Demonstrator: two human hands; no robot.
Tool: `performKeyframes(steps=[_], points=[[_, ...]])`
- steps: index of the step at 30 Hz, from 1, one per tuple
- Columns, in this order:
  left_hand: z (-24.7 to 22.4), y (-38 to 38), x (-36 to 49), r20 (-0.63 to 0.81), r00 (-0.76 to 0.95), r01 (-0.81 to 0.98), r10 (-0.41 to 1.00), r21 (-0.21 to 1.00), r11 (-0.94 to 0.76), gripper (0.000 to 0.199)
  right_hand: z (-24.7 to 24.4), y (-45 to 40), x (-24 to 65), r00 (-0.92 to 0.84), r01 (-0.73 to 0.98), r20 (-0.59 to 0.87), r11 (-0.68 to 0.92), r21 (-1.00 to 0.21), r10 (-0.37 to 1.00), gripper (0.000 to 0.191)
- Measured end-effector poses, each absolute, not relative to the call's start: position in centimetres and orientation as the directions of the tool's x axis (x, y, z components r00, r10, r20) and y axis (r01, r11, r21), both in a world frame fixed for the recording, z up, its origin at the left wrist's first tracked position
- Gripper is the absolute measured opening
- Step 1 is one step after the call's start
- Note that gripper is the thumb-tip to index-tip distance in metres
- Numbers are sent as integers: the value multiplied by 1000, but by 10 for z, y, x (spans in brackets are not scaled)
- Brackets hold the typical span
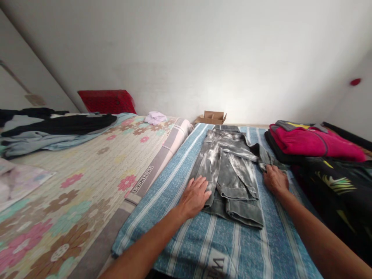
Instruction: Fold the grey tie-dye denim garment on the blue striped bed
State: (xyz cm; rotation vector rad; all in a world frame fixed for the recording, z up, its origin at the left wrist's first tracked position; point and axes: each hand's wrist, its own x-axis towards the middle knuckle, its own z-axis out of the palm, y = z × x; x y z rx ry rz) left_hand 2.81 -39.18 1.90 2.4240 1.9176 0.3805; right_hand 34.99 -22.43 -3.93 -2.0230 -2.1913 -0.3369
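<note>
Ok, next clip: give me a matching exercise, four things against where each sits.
Things:
1. grey washed jacket
2. pink folded garment
3. cardboard box
4. red cushion

Places:
A. against the wall, far left
B. on the striped blue cloth, under the left hand and the right hand
C. on a stack at the right
D. by the wall, beyond the jacket

Pairs: 1-B, 2-C, 3-D, 4-A

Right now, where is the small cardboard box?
The cardboard box sits against the far wall, just beyond the grey jacket on the blue striped blanket.
</note>
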Motion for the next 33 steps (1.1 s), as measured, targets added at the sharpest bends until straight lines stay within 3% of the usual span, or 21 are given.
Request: performKeyframes(steps=[7, 18, 25, 33], points=[[11, -400, 31, 198, 189, 965, 962, 145, -220, 38, -34, -219, 355, -177, 983, 210, 162, 86, 962, 24], [3, -401, 32, 290, 164, 961, 943, 167, -219, 36, -26, -194, 379, -266, 964, 121, 267, 11, 956, 27], [-1, -418, 43, 413, 170, 952, 895, 167, -258, 32, -29, -188, 387, -281, 959, 107, 283, -11, 954, 30], [-1, -438, 53, 382, 168, 945, 909, 201, -259, 40, -32, -191, 388, -276, 961, 104, 278, -1, 955, 31]])
